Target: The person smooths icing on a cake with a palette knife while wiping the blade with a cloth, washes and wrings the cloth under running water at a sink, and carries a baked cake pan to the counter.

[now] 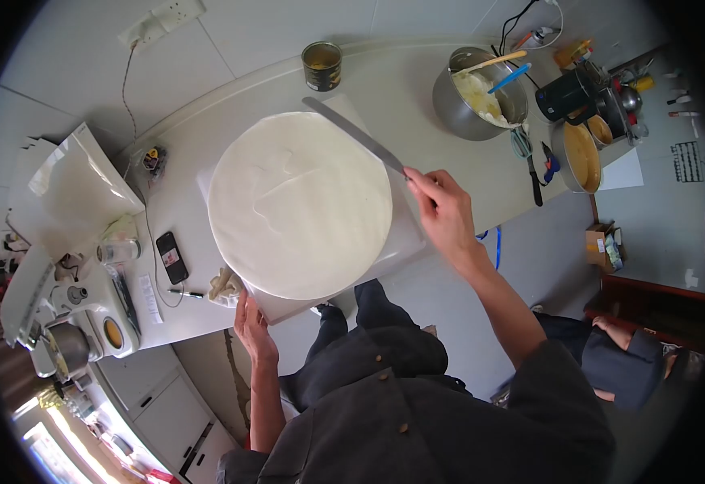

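Note:
A large round cake [300,210] with pale cream on top stands near the front edge of the counter, over a flat board [276,306]. My right hand [443,211] is closed around the handle of a long metal spatula [356,135]. Its blade lies across the cake's upper right rim, with the tip past the far edge. At the lower left of the cake, my left hand [254,327] touches the board's near corner, its fingers partly hidden. Beside that corner lies a crumpled cloth [225,288]. Cream marks and shallow ridges show on the cake's top.
Behind the cake stands an open can [322,67]. A metal bowl [459,109] holding cream and two spatulas is at the back right, near a whisk [522,143]. A phone [171,257] and a stand mixer [98,306] are left. Another person [627,363] sits at lower right.

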`<state>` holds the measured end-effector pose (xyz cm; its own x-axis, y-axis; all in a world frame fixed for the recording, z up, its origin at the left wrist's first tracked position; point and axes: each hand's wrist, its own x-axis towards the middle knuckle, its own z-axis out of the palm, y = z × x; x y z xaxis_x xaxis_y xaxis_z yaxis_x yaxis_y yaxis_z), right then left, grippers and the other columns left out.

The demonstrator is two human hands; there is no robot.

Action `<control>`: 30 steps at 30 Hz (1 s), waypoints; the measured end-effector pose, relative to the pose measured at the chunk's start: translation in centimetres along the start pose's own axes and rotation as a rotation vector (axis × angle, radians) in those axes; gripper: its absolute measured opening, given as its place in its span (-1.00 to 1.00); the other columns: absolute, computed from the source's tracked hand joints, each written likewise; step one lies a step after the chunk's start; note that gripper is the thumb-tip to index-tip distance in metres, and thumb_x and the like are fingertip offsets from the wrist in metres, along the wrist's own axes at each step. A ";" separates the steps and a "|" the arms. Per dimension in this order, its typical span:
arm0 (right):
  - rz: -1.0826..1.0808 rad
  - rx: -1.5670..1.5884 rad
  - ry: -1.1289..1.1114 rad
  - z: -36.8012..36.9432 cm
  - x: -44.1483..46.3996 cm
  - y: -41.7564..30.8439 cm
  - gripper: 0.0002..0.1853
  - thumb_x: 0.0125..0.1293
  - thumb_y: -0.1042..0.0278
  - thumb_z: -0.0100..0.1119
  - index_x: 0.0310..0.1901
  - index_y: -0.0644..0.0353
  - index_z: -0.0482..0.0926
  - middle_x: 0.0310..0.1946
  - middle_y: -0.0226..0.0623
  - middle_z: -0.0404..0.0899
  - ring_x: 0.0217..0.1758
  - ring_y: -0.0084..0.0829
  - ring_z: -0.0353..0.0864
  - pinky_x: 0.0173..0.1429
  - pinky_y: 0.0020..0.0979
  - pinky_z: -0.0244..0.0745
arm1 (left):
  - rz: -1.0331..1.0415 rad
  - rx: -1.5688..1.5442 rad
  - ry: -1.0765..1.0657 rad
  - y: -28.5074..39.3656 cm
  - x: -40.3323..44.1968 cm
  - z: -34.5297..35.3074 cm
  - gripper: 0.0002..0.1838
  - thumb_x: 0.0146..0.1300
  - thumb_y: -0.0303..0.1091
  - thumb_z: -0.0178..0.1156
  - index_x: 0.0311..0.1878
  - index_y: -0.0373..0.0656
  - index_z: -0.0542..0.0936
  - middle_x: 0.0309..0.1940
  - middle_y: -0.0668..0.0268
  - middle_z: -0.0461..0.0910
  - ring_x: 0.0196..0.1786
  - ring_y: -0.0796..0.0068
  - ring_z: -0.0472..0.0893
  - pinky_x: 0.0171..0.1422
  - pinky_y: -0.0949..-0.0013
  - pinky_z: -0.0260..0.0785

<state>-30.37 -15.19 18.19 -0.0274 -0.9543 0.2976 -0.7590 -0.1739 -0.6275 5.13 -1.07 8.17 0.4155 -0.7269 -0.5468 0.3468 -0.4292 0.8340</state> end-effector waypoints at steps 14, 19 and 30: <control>-0.018 -0.017 -0.011 0.9 1.8 1.2 -0.79 0.38 0.43 0.30 0.02 0.09 0.73 -0.35 -0.17 0.65 -0.46 -0.21 0.67 -0.38 -0.27 0.57 | 0.100 0.026 0.009 1.1 1.4 -0.6 -0.38 0.46 -0.46 0.16 0.51 -0.46 0.25 0.30 0.01 0.50 0.20 0.26 0.62 0.27 0.20 0.54; -0.022 -0.015 -0.049 1.0 1.4 1.0 -0.79 0.38 0.44 0.30 0.02 0.07 0.73 -0.35 -0.18 0.64 -0.45 -0.20 0.67 -0.38 -0.28 0.56 | 0.105 0.024 -0.001 1.1 1.6 -0.7 -0.41 0.46 -0.47 0.15 0.49 -0.45 0.28 0.28 0.01 0.51 0.19 0.26 0.62 0.28 0.20 0.54; -0.126 -0.004 -0.144 0.4 -1.3 0.2 -0.77 0.37 0.42 0.31 0.02 -0.04 0.75 -0.41 -0.31 0.59 -0.55 -0.30 0.57 -0.45 -0.31 0.48 | 0.108 0.063 -0.010 1.8 1.0 -0.2 -0.40 0.47 -0.43 0.16 0.49 -0.48 0.28 0.26 0.03 0.52 0.19 0.30 0.61 0.30 0.26 0.51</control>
<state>-30.18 -14.09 17.41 0.1607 -0.9500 0.2675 -0.7534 -0.2932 -0.5886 6.36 -2.43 9.12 0.4390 -0.7760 -0.4528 0.2469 -0.3804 0.8913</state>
